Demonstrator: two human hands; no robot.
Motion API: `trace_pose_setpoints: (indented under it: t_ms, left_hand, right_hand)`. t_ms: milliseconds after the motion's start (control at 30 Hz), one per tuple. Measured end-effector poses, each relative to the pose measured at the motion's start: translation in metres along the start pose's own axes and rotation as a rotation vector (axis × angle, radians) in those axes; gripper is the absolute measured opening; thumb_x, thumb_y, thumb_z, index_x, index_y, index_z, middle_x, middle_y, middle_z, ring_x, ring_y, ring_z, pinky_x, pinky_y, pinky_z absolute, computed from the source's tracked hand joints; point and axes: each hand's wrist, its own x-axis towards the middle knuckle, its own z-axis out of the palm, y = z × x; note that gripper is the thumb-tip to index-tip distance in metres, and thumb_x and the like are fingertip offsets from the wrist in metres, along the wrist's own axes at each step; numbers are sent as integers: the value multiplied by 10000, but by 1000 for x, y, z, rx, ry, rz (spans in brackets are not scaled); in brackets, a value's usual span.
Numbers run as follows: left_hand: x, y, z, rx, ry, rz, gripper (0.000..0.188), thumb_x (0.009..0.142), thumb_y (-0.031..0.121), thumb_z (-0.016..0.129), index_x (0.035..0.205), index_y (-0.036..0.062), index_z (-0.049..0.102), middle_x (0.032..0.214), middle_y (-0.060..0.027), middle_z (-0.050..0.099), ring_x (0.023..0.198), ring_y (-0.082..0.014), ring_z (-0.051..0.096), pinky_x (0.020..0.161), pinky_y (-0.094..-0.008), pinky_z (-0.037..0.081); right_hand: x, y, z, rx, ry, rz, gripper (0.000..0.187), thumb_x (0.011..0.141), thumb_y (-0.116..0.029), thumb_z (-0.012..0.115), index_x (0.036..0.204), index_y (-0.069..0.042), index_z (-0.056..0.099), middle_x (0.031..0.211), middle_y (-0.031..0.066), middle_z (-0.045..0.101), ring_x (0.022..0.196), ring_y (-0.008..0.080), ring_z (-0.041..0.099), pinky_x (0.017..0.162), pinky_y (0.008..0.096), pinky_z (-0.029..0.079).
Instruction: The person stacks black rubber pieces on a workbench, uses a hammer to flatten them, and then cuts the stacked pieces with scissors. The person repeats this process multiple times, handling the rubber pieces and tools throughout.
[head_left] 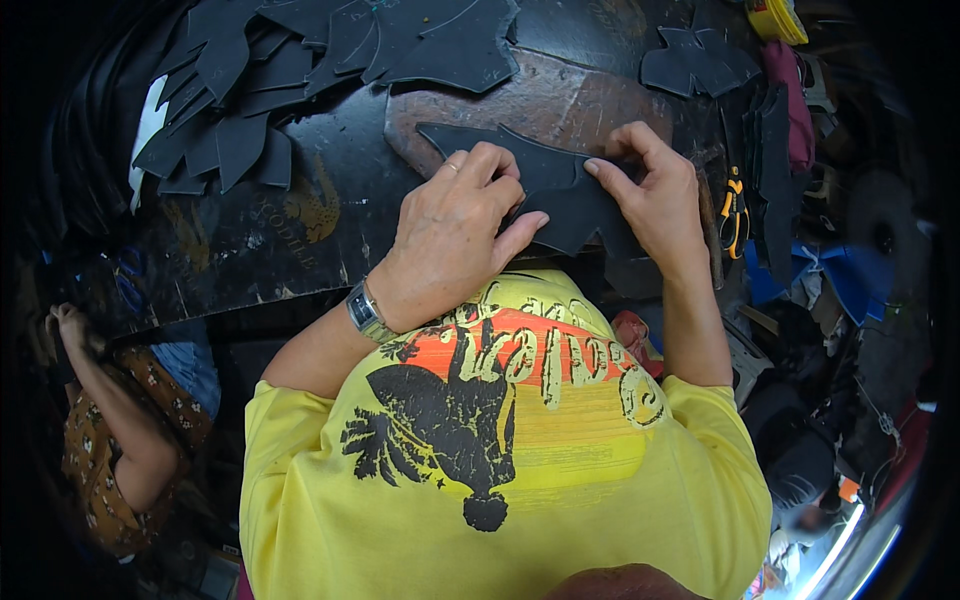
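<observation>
A black cut piece of sheet material [562, 170], leather-like with a pointed, curved outline, lies over the near edge of a worn brown board [580, 95]. My left hand [460, 205] rests on its left part, fingers curled and thumb out to the side; its fingertips are partly hidden. At the upper right edge of the piece, my right hand [655, 190] has its thumb and bent forefinger close together, gripping the edge. A watch [368, 312] is on my left wrist.
Stacked black cut pieces [240, 110] cover the table's far left. Another black piece [700, 62] lies at the far right. Orange-handled cutters [735, 212] sit at the table's right side. At the left, another person's arm [125, 430] shows.
</observation>
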Motion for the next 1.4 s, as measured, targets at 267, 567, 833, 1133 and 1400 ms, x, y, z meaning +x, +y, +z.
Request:
trace_pose_setpoints:
  t_ms: [267, 567, 833, 1133, 1400]
  left_hand:
    - [-6, -3, -2, -102, 46, 0, 267, 832, 220, 845, 871, 11, 683, 1039, -94, 606, 873, -260, 653, 731, -359, 542]
    - [-9, -8, -1, -125, 91, 1, 249, 802, 158, 862, 842, 15, 662, 978, -93, 594, 801, -250, 641, 682, -355, 526]
    - [-5, -7, 1, -75, 89, 28, 277, 821, 186, 845, 817, 23, 621, 953, -91, 596, 804, -265, 633, 675, -366, 517]
    - [-4, -12, -1, -113, 63, 48, 230, 854, 170, 816, 872, 5, 658, 994, -107, 620, 848, -283, 650, 727, -374, 536]
    - [-16, -28, -29, -125, -47, 85, 308, 859, 106, 785, 1152, 42, 712, 1235, -129, 638, 1147, -321, 623, 965, -407, 521]
  right_hand:
    - [-9, -11, 6, 63, -16, -163, 143, 876, 25, 721, 1013, -10, 700, 897, 137, 654, 779, 329, 657, 707, 376, 524]
    - [-8, -9, -6, 123, -160, -57, 319, 810, -68, 834, 1093, -7, 701, 882, 79, 612, 657, 147, 533, 618, 293, 464]
    - [-15, -18, 9, 79, -54, -84, 283, 777, 34, 755, 1050, -17, 697, 919, 109, 628, 756, 219, 595, 690, 334, 507]
    - [-44, -20, 17, -85, -49, -416, 398, 759, -51, 825, 1134, 6, 704, 1121, 162, 654, 989, 332, 635, 840, 399, 533]
    - [-43, -34, 11, -156, -114, -405, 523, 731, -195, 877, 1172, 9, 684, 1185, 178, 649, 1059, 363, 625, 894, 444, 538]
